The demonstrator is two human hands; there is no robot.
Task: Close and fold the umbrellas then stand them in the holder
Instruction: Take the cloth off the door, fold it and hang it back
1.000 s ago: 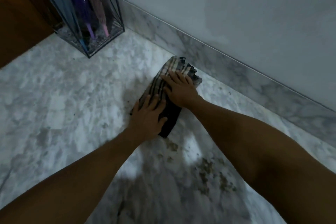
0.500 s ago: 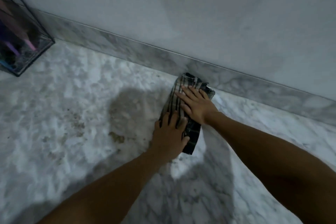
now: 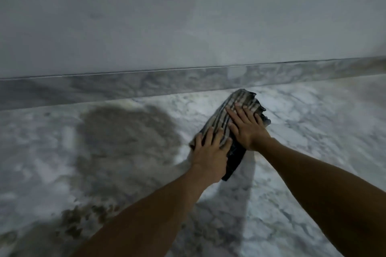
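Observation:
A folded plaid umbrella [image 3: 240,100], striped beige and dark, lies on the marble floor [image 3: 104,152] close to the wall. My left hand [image 3: 211,152] presses flat on its near, lower part with the fingers spread. My right hand [image 3: 247,125] lies flat across its upper part, fingers straight and pointing left. A dark end of the umbrella sticks out below my left hand. The holder is out of view.
A marble skirting strip [image 3: 146,87] runs along the foot of the pale wall [image 3: 188,16] just behind the umbrella. A broad dark shadow falls on the floor to the left, and brownish specks lie at the lower left.
The view has swung to the right, so the wire holder with umbrellas at the left has left the frame. Both hands stay pressed flat on the plaid umbrella.

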